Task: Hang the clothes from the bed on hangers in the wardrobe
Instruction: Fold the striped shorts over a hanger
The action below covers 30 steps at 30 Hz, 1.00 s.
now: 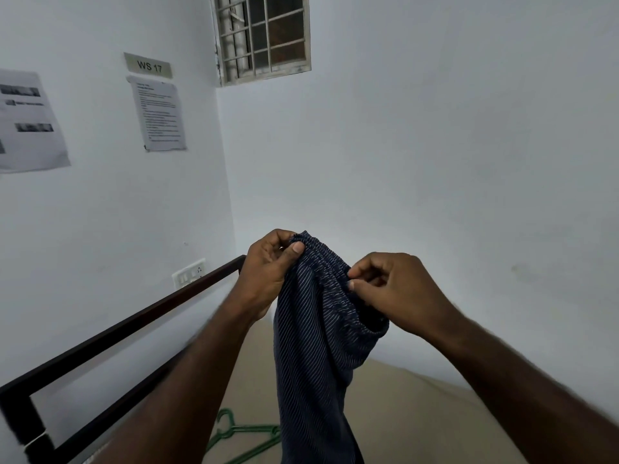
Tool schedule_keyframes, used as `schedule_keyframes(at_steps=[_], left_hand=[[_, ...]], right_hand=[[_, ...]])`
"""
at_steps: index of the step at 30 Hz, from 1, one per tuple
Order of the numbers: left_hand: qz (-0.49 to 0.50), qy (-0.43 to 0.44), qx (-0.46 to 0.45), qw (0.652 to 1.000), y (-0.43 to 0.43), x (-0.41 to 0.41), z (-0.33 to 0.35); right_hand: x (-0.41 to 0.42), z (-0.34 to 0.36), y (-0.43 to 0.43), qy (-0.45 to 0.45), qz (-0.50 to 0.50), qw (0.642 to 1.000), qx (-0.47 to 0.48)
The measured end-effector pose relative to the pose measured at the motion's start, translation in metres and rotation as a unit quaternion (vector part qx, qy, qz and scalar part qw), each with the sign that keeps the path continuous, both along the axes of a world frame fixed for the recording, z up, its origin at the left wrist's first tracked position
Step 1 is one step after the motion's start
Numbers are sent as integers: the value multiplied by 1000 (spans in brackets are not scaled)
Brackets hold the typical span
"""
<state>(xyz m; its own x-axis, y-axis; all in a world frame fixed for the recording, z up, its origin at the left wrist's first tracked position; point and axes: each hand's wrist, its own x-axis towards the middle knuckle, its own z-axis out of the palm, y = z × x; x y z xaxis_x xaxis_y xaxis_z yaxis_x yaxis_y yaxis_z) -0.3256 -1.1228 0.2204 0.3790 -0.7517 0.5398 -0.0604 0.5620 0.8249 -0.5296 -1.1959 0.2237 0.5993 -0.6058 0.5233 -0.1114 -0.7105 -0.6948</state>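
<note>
While the left hand [268, 267] and right hand [397, 291] pinch the waistband [323, 259] of the dark blue striped cloth garment [313, 346] above the beige bed [422, 416], stretch it flat before taking the green plastic hanger [236, 433] near its left edge.

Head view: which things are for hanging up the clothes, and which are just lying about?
For the job: trousers, pinched by left hand and right hand; hanger on the bed.

Just there: papers, sign, window, switch.
</note>
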Motion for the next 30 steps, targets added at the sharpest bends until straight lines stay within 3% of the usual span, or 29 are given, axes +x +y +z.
schedule_keyframes(at_steps=[2, 6, 10, 12, 13, 15, 17, 19, 23, 27, 30], left_hand=[[0, -1, -2, 1000, 1, 0, 0], [11, -5, -6, 1000, 5, 3, 0], [21, -3, -2, 1000, 3, 4, -3], [44, -20, 8, 999, 3, 7, -4], [62, -37, 16, 997, 3, 10, -5], [99, -69, 36, 992, 2, 16, -7], [125, -76, 54, 988, 2, 22, -10], [139, -76, 63, 985, 0, 28, -9], [147, -82, 44, 985, -1, 31, 9], [170, -106, 16, 980, -5, 28, 30], [185, -101, 6, 977, -9, 22, 37]], right_hand=[[2, 0, 1, -3, -13, 1000, 22], [4, -7, -3, 100, 40, 990, 90], [12, -15, 0, 202, 88, 975, 28], [13, -16, -1, 315, 87, 945, -25], [13, -15, -4, 378, 54, 919, -100], [12, -7, -14, 471, -27, 834, -287], [10, 8, -22, 510, -51, 769, -382], [8, 27, -30, 507, -55, 730, -455], [4, 67, -38, 468, -46, 683, -559], [7, 87, -39, 527, -78, 681, -501], [9, 84, -50, 542, -116, 655, -514]])
